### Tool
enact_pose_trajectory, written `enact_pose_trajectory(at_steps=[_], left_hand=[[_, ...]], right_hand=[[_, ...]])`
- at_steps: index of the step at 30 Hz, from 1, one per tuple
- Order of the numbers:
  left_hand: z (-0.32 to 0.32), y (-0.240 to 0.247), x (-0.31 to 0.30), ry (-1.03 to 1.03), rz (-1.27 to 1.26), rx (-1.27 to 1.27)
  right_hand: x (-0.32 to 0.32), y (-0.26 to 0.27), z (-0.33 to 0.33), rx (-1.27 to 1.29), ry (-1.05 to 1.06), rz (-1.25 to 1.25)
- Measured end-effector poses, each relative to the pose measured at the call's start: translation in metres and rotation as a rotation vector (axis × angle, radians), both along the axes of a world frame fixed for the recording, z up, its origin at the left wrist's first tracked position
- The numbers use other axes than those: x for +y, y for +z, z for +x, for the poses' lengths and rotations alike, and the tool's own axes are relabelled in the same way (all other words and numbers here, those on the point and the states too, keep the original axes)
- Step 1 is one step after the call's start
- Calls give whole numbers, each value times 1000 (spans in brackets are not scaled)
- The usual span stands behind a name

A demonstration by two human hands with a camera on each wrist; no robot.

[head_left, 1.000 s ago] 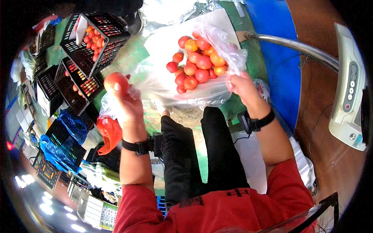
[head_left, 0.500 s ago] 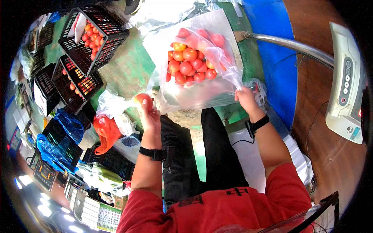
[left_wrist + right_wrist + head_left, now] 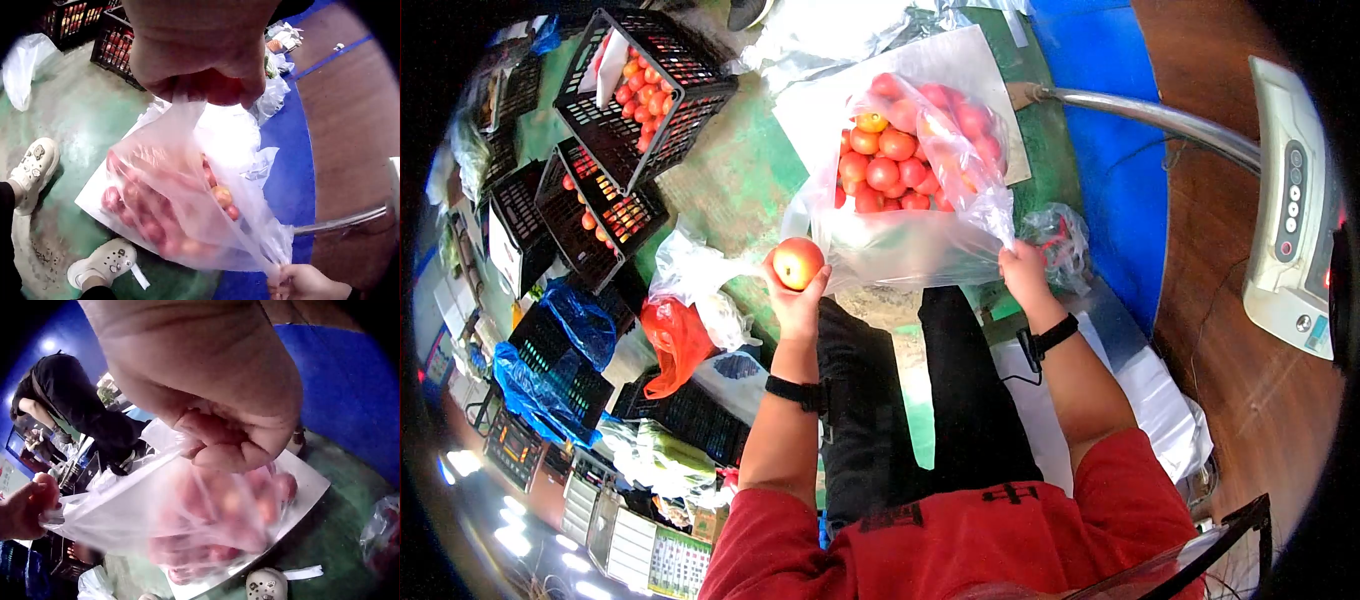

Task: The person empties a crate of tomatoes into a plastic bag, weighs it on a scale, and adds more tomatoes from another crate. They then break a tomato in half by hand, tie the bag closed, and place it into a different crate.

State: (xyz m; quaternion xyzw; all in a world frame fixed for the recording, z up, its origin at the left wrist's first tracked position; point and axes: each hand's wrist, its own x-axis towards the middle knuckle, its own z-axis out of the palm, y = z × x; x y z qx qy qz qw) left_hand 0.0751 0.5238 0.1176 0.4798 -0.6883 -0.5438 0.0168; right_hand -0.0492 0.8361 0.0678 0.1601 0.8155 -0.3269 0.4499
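Note:
In the head view the left hand (image 3: pixel 796 302) holds a red tomato (image 3: pixel 798 263) and also grips the left edge of a clear plastic bag (image 3: pixel 900 262). The right hand (image 3: pixel 1027 276) pinches the bag's right edge, its fingers curled in the right wrist view (image 3: pixel 219 425). Between the hands the bag's mouth is stretched wide. Many tomatoes (image 3: pixel 882 174) lie inside it, on a white board (image 3: pixel 808 118) on the green floor. The left wrist view shows the bag film (image 3: pixel 187 119) running up into the left hand (image 3: pixel 200 56).
Black crates (image 3: pixel 690 110) with tomatoes stand at the upper left. A red bag (image 3: pixel 672 340) and white bags (image 3: pixel 685 268) lie left of the left hand. A metal pole (image 3: pixel 1160 115) and a grey panel with buttons (image 3: pixel 1293 205) are at the right. Another person (image 3: pixel 81 400) bends over in the right wrist view.
The left hand came in from the left with its tomato to the bag's edge and turned, so the tomato faces up. The bag's tomatoes are gathered closer together, and the right hand moved slightly.

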Motion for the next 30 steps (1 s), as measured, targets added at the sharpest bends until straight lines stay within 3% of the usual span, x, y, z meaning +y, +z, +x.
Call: enact_pose_trajectory(at_steps=[5, 8, 9, 11, 12, 13, 14, 15, 16, 18, 22, 24, 25, 27, 28, 29, 30], left_hand=[[-5, 5, -1, 21, 89, 20], [-8, 1, -3, 49, 95, 31], [-10, 4, -1, 181, 280, 113], [-6, -12, -3, 57, 225, 166], [-11, -13, -4, -24, 212, 100], [-7, -22, -4, -42, 239, 144], [4, -28, -4, -140, -221, 29], [-6, -12, -1, -248, -386, 1], [-16, 0, 3, -130, 80, 15], [-18, 5, 4, -177, 185, 12], [-21, 4, 3, -201, 142, 0], [-11, -11, 0, -324, -179, 88], [-15, -10, 1, -260, -100, 175], [-27, 12, 5, -208, -34, 173], [-27, 25, 0, -316, -210, 203], [-41, 53, 5, -224, -67, 202], [-47, 63, 2, 100, 415, 275]], right_hand=[[-12, 14, -8, 90, 52, 15], [-33, 35, -20, 352, 164, 108], [-37, 42, -23, 329, 152, 82], [-42, 57, -37, 342, 162, -6], [-42, 59, -34, 505, 83, 67], [-45, 70, -38, 504, 139, 124], [-50, 71, -36, 535, 162, 150], [-50, 71, -35, 481, 145, 117], [-49, 72, -36, 418, 124, 67], [-52, 68, -36, 351, 89, 74], [-63, 58, -33, 284, 60, 78], [-66, 51, -27, 349, 32, 83], [-71, 64, -34, 337, 35, 49], [-77, 69, -27, 682, 64, 63], [-93, 102, -36, 613, 98, 55], [-93, 90, -29, 725, 71, -45], [-103, 93, -28, 765, 84, -98]])
